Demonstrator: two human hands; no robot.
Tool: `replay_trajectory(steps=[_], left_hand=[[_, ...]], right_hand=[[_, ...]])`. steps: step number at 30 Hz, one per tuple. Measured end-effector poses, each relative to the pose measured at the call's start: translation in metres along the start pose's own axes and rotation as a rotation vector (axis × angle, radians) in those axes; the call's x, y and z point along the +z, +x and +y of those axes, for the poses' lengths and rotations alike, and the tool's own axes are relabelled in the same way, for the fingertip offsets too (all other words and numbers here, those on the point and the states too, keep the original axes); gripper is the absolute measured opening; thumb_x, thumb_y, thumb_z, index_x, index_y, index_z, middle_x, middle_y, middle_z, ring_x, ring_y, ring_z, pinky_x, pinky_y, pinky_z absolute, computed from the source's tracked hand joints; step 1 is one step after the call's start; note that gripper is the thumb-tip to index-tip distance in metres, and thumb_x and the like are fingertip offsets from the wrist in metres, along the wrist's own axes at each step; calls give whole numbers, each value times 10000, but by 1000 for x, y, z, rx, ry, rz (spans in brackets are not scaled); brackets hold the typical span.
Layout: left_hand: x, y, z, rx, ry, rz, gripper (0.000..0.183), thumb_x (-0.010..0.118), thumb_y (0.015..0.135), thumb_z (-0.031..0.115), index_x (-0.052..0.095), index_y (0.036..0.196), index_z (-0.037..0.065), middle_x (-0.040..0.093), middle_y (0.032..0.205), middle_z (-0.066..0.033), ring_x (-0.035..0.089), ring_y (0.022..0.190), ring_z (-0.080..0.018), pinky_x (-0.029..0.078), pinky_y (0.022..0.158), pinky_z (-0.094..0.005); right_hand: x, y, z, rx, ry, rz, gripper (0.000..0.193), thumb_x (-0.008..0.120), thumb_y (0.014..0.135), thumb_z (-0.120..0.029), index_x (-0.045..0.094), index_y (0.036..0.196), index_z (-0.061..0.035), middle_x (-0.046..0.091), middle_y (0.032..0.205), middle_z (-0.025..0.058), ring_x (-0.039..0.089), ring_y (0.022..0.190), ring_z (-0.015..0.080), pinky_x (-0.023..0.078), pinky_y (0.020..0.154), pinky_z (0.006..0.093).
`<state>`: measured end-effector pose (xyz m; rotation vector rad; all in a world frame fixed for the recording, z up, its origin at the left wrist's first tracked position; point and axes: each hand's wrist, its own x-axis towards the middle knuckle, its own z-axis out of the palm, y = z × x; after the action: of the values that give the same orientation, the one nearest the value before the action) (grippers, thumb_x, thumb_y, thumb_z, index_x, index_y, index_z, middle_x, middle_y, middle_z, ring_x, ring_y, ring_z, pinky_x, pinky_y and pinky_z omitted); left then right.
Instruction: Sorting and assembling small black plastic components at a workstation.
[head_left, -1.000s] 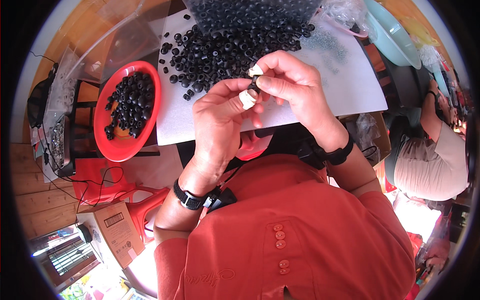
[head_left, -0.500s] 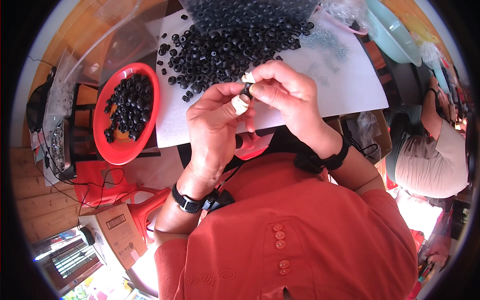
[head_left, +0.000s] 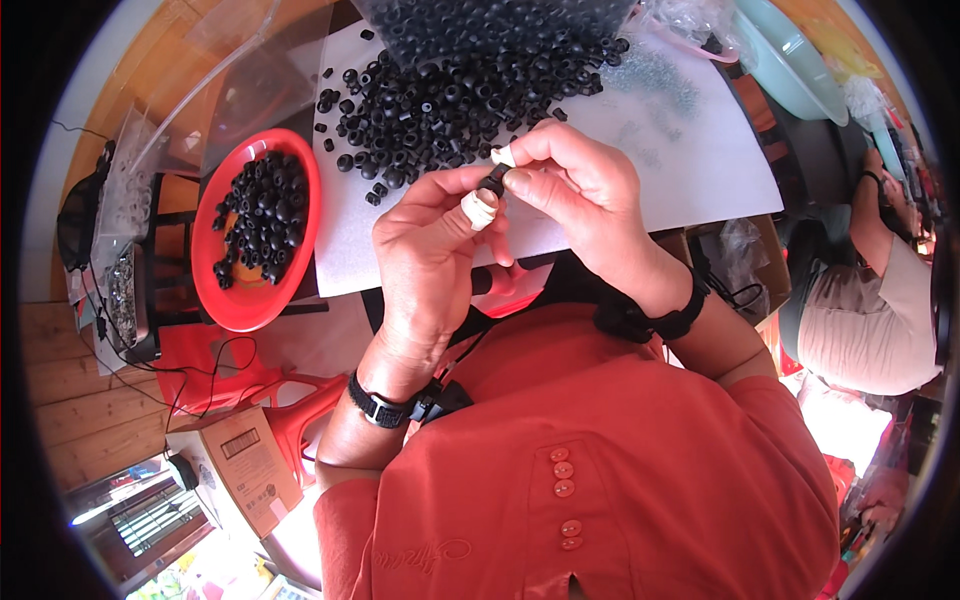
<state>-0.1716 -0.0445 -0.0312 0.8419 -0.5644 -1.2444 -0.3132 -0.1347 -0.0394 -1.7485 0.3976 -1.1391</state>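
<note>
Above the near edge of the white table sheet (head_left: 690,190), my two hands meet at a small black plastic piece (head_left: 493,180). My left hand (head_left: 425,240) pinches it from the left between thumb and fingers, and whitish tape wraps that thumb. From the right, my right hand (head_left: 590,200) grips its other end with thumb and taped index finger. Fingertips hide part of the piece, so its full shape cannot be made out. Just beyond my hands spreads a heap of small black caps and rings (head_left: 450,100). To the left, a red bowl (head_left: 206,270) contains more black pieces.
A clear bin of black pieces (head_left: 490,25) stands at the far edge. Tiny clear pieces (head_left: 660,85) lie at the far right of the sheet, near a pale teal basin (head_left: 790,65). Another person (head_left: 865,320) sits at the right. A cardboard box (head_left: 245,465) stands lower left.
Slightly more of the black piece shows between my fingertips. Both hands keep their pinch, and the whole view has shifted a little.
</note>
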Motion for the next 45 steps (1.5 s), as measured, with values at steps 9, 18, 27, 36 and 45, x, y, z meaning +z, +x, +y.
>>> replay_trajectory(steps=[9,18,27,36,45], left_hand=[[1,-3,-2,45,4,-16,168,655,915,3,629,1058,-80,656,897,-126,614,677,-165,542,548,-295],[1,-4,-1,36,-5,15,161,675,899,3,634,1030,-81,664,884,-136,627,664,-169,535,519,-291],[2,-5,-1,51,17,5,148,673,901,13,627,1008,-78,665,851,-143,624,624,-179,513,474,-285],[6,-6,0,31,5,49,147,663,909,28,607,997,-76,641,795,-141,572,502,-187,494,444,-309],[3,-5,0,21,-2,54,156,667,907,30,610,996,-85,640,826,-135,590,617,-173,484,466,-274]], right_hand=[[-3,7,-19,-244,-424,-57,102,635,851,37,601,929,-19,623,812,106,652,697,289,509,588,350],[-4,6,-18,-177,-419,-63,104,622,842,28,595,933,-14,636,817,118,657,697,296,508,586,351],[3,4,-20,-234,-468,-29,109,605,817,43,568,902,-13,621,788,128,627,662,302,490,567,361],[10,0,-10,-173,-406,-3,192,636,706,-17,540,869,-50,544,767,101,575,681,308,445,522,418],[7,1,-15,-174,-363,-36,110,577,796,32,525,870,-31,552,773,135,585,652,330,460,556,406]])
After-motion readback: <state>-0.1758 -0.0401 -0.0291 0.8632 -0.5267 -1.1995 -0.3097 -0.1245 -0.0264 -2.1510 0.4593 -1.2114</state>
